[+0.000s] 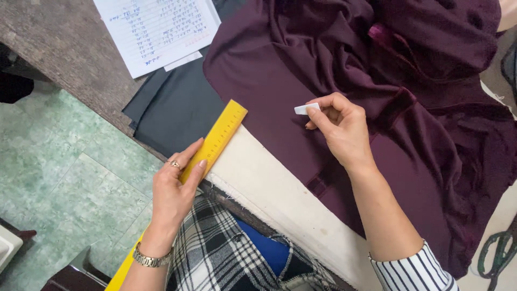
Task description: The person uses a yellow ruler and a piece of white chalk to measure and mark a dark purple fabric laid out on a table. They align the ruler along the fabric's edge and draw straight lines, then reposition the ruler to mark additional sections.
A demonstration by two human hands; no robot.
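Two hands work apart: the left hand (175, 188) grips the ruler (212, 143), which runs diagonally toward the fabric (280, 70), while right hand (342, 129) fingers pinch chalk (306, 109) just beyond its tip.

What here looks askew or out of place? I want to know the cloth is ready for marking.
The dark purple fabric is bunched in deep folds at the far side, not flat. The yellow ruler, held by the left hand, juts past the table edge. The right hand pinches white chalk.

Paper sheets (159, 29); grey cloth (175, 108); maybe scissors (498, 253).
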